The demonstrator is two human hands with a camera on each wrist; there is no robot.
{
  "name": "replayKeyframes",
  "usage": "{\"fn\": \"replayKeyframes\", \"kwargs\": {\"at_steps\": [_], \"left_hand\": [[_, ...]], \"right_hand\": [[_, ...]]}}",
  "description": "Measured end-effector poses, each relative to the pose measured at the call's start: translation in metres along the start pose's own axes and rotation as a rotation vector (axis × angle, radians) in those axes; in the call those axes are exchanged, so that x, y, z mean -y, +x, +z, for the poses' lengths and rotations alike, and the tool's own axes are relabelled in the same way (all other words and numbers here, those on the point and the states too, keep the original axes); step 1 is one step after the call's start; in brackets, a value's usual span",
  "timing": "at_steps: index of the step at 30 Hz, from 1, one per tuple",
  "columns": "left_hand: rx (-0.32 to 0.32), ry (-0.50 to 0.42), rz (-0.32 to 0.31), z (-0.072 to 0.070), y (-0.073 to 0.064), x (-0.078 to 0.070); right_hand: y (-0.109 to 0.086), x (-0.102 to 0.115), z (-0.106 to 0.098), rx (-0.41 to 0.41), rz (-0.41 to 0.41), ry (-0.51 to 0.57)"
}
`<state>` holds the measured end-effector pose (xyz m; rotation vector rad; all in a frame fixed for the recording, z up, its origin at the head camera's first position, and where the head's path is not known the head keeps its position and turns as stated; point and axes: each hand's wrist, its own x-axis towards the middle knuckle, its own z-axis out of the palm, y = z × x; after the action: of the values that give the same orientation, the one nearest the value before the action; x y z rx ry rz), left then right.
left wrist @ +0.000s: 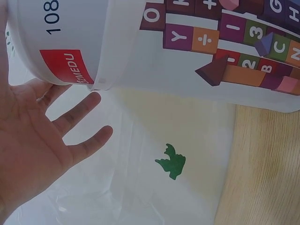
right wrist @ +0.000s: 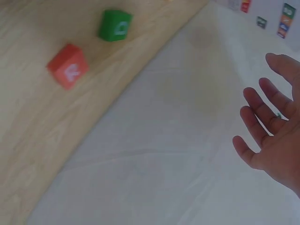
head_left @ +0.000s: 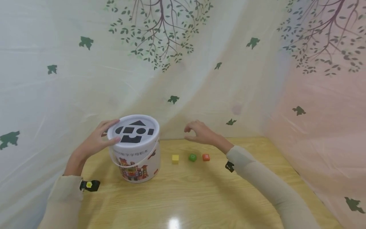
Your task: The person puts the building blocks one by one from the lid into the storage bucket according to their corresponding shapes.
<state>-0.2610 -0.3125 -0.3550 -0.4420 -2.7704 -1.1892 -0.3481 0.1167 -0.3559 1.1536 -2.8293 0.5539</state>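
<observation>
A white lidded toy-block bucket [head_left: 137, 162] stands upright on the wooden table, with shape cut-outs in its lid [head_left: 133, 131]. My left hand [head_left: 97, 140] rests against the lid's left rim, thumb at the front and forefinger further back. In the left wrist view, the other fingers [left wrist: 82, 112] spread out straight beside the bucket [left wrist: 140, 61]. My right hand [head_left: 201, 133] hovers above the table with loosely bent fingers and holds nothing. Below it lie a green block [head_left: 193, 157] and a red block [head_left: 206, 157]. Left of these sits a yellow block [head_left: 175, 159], nearer the bucket.
The wooden table [head_left: 177, 197] ends at a pale curtain [head_left: 206, 89] printed with leaves and branches, which hangs behind and along both sides. A thin carrying handle [head_left: 134, 165] hangs down the bucket's front.
</observation>
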Motion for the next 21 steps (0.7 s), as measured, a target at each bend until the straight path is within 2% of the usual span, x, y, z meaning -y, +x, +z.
{"fn": "replayKeyframes", "kwargs": {"at_steps": [12,21], "left_hand": [[-0.001,-0.008,0.015,-0.003,0.0,0.0],[-0.004,-0.003,0.004,-0.002,0.001,0.002]], "right_hand": [[-0.038,-0.047,0.026,0.033,-0.006,-0.068],[-0.063,-0.074,0.043,0.042,0.005,-0.022]]}}
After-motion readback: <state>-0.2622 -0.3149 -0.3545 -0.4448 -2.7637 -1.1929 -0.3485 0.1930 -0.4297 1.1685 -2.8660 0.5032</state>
